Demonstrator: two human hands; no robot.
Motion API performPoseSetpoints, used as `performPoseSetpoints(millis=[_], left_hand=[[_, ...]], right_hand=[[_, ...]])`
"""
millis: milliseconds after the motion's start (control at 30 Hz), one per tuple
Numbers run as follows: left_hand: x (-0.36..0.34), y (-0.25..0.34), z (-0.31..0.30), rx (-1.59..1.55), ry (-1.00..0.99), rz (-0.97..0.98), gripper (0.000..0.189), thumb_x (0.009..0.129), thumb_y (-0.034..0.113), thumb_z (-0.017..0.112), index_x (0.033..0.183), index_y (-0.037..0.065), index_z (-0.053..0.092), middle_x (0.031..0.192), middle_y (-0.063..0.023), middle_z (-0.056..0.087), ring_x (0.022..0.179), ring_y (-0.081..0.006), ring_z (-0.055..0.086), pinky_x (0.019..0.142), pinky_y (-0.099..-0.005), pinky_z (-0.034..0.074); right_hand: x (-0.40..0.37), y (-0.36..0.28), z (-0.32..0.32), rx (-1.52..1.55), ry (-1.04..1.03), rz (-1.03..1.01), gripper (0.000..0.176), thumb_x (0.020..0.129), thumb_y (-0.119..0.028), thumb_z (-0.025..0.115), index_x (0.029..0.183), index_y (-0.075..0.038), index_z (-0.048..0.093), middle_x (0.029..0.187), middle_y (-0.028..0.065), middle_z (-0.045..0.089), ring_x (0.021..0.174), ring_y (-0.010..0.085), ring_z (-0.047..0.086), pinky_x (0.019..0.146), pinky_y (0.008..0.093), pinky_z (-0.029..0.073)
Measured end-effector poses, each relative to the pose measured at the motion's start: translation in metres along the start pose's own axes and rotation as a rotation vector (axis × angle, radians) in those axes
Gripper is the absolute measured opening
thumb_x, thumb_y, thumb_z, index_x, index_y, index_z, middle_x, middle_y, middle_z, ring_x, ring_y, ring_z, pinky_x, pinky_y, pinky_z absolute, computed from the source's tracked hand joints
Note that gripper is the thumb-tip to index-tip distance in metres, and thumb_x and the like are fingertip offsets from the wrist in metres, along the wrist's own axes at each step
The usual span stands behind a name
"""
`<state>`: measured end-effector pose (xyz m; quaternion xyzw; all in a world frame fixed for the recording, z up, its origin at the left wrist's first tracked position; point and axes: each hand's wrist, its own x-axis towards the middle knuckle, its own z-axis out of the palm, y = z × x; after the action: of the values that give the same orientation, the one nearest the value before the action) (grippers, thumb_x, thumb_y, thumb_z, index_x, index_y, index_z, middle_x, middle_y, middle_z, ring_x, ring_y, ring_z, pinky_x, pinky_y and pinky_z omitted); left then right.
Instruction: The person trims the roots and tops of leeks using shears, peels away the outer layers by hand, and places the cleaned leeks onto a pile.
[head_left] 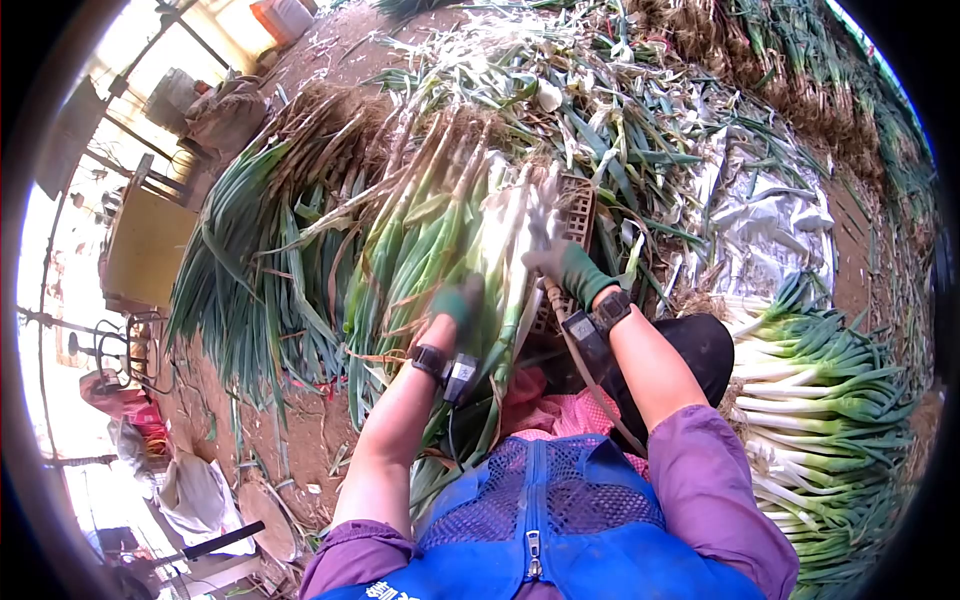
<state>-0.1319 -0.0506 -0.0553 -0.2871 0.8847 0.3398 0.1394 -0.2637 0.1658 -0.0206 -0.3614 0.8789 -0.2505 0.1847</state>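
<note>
Both my hands wear green gloves with darker fingers. My left hand (460,303) is blurred and rests against the leaves of long green onions (425,235); its fingers are smeared by motion. Fingers closed, my right hand (572,268) grips the end of a brown hose (590,375), which runs down towards my lap. Just left of that hand, pale, blurred onion stalks (510,225) lie with their roots pointing away from me. A brown plastic crate (577,205) shows partly beneath and beside them.
Untrimmed green onions (240,220) are heaped at left. Stripped leaves (610,130) cover the ground ahead, beside white plastic sheeting (770,220). Cleaned onions with white stalks (800,400) lie stacked at right. More bunches (800,60) line the far right. A yellow board (150,245) stands at left.
</note>
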Motion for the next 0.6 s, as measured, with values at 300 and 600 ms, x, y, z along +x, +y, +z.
performPoseSetpoints(millis=[300, 600], left_hand=[[-0.011, 0.002, 0.001, -0.053, 0.000, 0.057, 0.081, 0.095, 0.067, 0.036, 0.109, -0.004, 0.072, 0.105, -0.0288, 0.070, 0.104, -0.0401, 0.067, 0.094, -0.0432, 0.048], [-0.043, 0.018, -0.019, -0.046, -0.087, 0.145, 0.082, 0.095, 0.067, 0.035, 0.098, -0.006, 0.071, 0.087, -0.0278, 0.069, 0.089, -0.0384, 0.069, 0.085, -0.0433, 0.051]], right_hand=[[0.026, 0.002, -0.009, 0.308, 0.031, 0.260, 0.059, 0.080, -0.056, 0.059, 0.104, -0.004, 0.071, 0.095, 0.0264, 0.071, 0.091, 0.0401, 0.070, 0.081, 0.0433, 0.055], [0.026, -0.001, -0.005, 0.293, -0.050, 0.153, 0.063, 0.077, -0.050, 0.065, 0.124, -0.009, 0.068, 0.105, 0.0316, 0.069, 0.100, 0.0418, 0.069, 0.089, 0.0402, 0.054]])
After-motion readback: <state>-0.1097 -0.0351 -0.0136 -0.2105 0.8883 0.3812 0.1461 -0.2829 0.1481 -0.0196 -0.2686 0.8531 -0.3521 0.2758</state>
